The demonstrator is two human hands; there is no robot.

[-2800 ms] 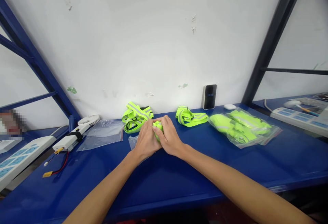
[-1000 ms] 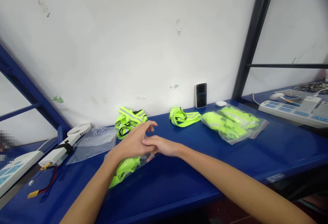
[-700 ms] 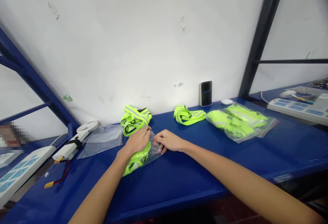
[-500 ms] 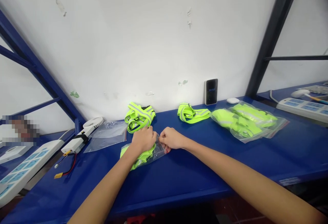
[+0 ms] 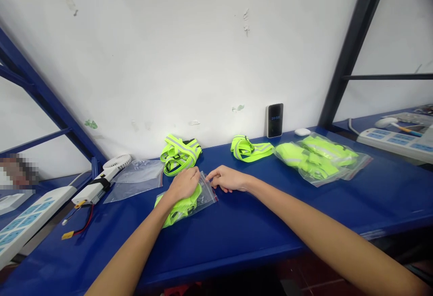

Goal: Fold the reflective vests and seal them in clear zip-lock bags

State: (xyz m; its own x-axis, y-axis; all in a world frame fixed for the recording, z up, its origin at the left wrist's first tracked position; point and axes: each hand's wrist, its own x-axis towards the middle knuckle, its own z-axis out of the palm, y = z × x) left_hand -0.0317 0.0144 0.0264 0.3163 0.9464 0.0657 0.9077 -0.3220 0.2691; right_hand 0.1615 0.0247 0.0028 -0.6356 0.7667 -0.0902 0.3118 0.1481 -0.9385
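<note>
A clear zip-lock bag [image 5: 204,197] with a red line along its mouth lies on the blue table, a folded yellow-green reflective strap [image 5: 181,210] inside. My left hand [image 5: 184,183] closes over the bag's upper edge, its fingertips partly hidden. At the mouth's upper corner, the outstretched index finger of my right hand [image 5: 228,179] touches the bag. The right thumb is apart from that finger, and the other fingers are loosely curled. Just behind my left hand sits a loose bundle of reflective straps [image 5: 181,154]. Another folded reflective strap [image 5: 250,149] lies farther right by the wall.
Flat clear bags [image 5: 135,181] lie at left beside a white handheld fan [image 5: 117,163] with a wired battery pack. Filled bags [image 5: 318,158] rest at right. A small clock display [image 5: 274,120] stands against the wall. Power strips [image 5: 37,219] flank the table.
My right fingers have let go of the bag's lower mouth corner and moved up to its upper corner. The red-lined edge is now uncovered. The view has shifted slightly.
</note>
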